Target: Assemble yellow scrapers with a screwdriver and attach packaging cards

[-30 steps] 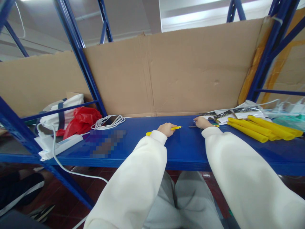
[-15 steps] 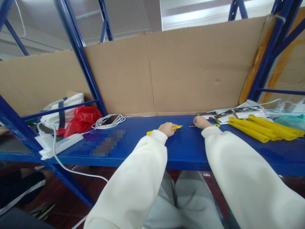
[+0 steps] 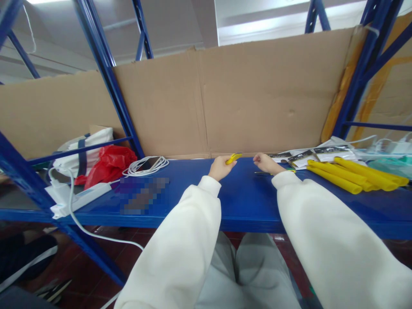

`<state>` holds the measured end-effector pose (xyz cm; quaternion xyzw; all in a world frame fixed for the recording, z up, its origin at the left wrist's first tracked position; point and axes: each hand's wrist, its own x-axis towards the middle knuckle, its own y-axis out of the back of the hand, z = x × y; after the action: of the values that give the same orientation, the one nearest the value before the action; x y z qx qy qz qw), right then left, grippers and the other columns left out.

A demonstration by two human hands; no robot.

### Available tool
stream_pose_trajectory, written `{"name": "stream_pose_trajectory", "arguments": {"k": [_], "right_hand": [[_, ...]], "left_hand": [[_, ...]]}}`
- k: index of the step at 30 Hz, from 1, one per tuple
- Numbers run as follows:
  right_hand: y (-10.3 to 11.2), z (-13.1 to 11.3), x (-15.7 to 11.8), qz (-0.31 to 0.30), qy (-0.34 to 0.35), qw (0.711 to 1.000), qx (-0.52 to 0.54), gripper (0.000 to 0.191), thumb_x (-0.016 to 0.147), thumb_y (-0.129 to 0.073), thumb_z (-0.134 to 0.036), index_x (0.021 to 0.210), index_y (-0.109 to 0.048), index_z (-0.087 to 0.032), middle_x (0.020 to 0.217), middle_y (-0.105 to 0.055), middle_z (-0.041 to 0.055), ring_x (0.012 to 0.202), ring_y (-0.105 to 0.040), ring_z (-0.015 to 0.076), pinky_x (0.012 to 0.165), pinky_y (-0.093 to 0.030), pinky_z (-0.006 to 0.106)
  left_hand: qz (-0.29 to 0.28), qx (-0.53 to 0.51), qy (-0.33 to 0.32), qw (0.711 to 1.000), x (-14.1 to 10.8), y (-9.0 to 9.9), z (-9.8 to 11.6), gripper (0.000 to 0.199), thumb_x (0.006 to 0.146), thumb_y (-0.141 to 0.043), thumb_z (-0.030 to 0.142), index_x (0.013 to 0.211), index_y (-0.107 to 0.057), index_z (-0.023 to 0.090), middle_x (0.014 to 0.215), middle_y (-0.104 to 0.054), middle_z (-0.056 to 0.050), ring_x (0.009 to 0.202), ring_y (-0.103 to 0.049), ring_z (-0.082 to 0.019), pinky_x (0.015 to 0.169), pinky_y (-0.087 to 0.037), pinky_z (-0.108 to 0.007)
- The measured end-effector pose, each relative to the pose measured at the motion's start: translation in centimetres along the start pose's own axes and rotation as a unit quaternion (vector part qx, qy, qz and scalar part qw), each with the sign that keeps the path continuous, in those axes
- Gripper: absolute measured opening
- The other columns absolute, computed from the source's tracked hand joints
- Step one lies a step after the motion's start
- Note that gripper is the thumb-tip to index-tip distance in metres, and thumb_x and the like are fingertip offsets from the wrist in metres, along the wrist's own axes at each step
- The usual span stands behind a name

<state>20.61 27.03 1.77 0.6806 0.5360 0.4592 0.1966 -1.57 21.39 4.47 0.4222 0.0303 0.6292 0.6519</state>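
Observation:
My left hand (image 3: 220, 167) is closed around a yellow utility knife (image 3: 232, 159), raised above the blue shelf top (image 3: 244, 201). The knife's grey tip points right and away from me. Across a short gap, my right hand (image 3: 264, 163) hovers with its fingers bent together; anything small between them is too hard to make out. Beneath the right hand lies a thin-shafted tool (image 3: 262, 173), much like a screwdriver, its yellow-and-dark handle partly covered by the wrist and sleeve.
Several yellow tubes (image 3: 334, 177) and flat packets (image 3: 302, 159) lie at right. On the left are a coiled white cable (image 3: 144, 166), a red plastic bag (image 3: 109, 165) and a white power strip (image 3: 82, 199). Cardboard (image 3: 251, 98) stands behind. A person's leg (image 3: 28, 259) shows at lower left.
My left hand has lifted the yellow knife off the shelf and tilted it away from me. My right hand has risen slightly and moved left, above the thin-shafted tool.

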Motion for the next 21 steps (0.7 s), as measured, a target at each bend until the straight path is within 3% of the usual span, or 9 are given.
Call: {"name": "stream_pose_trajectory", "arguments": {"k": [2, 4, 6, 9, 12, 15, 21], "right_hand": [[-0.3, -0.9, 0.0, 0.015, 0.026, 0.998, 0.056, 0.013, 0.078, -0.059, -0.007, 0.085, -0.062, -0.018, 0.085, -0.069, 0.0047, 0.083, -0.064, 0.0164, 0.084, -0.052, 0.031], [-0.5, -1.7, 0.0, 0.022, 0.046, 0.993, 0.104, 0.012, 0.078, -0.058, -0.008, 0.083, -0.058, -0.019, 0.084, -0.066, 0.0031, 0.082, -0.063, 0.0156, 0.084, -0.051, 0.032], [-0.7, -2.4, -0.2, 0.023, 0.059, 0.988, 0.143, 0.012, 0.078, -0.058, -0.008, 0.08, -0.054, -0.02, 0.081, -0.063, 0.0018, 0.08, -0.061, 0.0155, 0.085, -0.051, 0.033], [-0.7, -3.1, -0.5, 0.015, 0.073, 0.978, 0.193, 0.014, 0.077, -0.057, -0.009, 0.076, -0.05, -0.021, 0.077, -0.059, -0.0003, 0.077, -0.058, 0.0151, 0.085, -0.05, 0.034], [-0.7, -3.2, -0.7, 0.008, 0.078, 0.967, 0.244, 0.015, 0.075, -0.058, -0.011, 0.074, -0.048, -0.022, 0.074, -0.056, -0.0018, 0.074, -0.057, 0.0146, 0.084, -0.05, 0.034], [-0.8, -3.2, -0.9, -0.009, 0.086, 0.952, 0.294, 0.014, 0.074, -0.061, -0.015, 0.075, -0.049, -0.022, 0.074, -0.057, -0.0021, 0.074, -0.057, 0.0146, 0.084, -0.05, 0.035], [-1.2, -4.0, -1.3, -0.065, 0.09, 0.936, 0.333, 0.016, 0.07, -0.066, -0.022, 0.075, -0.051, -0.022, 0.073, -0.057, -0.0027, 0.074, -0.058, 0.0148, 0.081, -0.05, 0.035]], "left_hand": [[0.029, -0.111, 0.022, 0.993, 0.2, 0.5, 0.4, 0.011, 0.083, -0.067, 0.023, 0.077, -0.068, 0.014, 0.059, -0.06, 0.005, 0.057, -0.057, -0.01, 0.062, -0.048, -0.021], [0.033, -0.228, 0.053, 0.972, 0.1, 1.0, 1.0, 0.025, 0.082, -0.069, 0.028, 0.066, -0.054, 0.016, 0.05, -0.046, 0.008, 0.043, -0.042, -0.005, 0.048, -0.038, -0.017], [0.032, -0.336, 0.079, 0.938, -0.2, 1.6, 1.7, 0.032, 0.083, -0.07, 0.029, 0.066, -0.044, 0.019, 0.051, -0.041, 0.01, 0.038, -0.034, -0.003, 0.041, -0.029, -0.016], [0.005, -0.427, 0.142, 0.893, -0.5, 2.3, 2.2, 0.026, 0.086, -0.064, 0.022, 0.072, -0.042, 0.02, 0.052, -0.039, 0.011, 0.035, -0.031, -0.003, 0.038, -0.024, -0.015], [-0.057, -0.428, 0.23, 0.872, -0.4, 2.2, 2.1, 0.02, 0.09, -0.055, 0.012, 0.075, -0.045, 0.019, 0.051, -0.04, 0.01, 0.034, -0.031, -0.003, 0.037, -0.022, -0.014], [-0.1, -0.385, 0.286, 0.872, -0.3, 1.6, 1.8, 0.021, 0.092, -0.049, 0.006, 0.074, -0.047, 0.017, 0.049, -0.044, 0.008, 0.034, -0.034, -0.004, 0.036, -0.024, -0.015], [-0.117, -0.34, 0.287, 0.888, -0.5, 0.8, 1.5, 0.022, 0.089, -0.054, 0.005, 0.071, -0.05, 0.016, 0.047, -0.046, 0.006, 0.033, -0.038, -0.005, 0.036, -0.027, -0.016]]}}
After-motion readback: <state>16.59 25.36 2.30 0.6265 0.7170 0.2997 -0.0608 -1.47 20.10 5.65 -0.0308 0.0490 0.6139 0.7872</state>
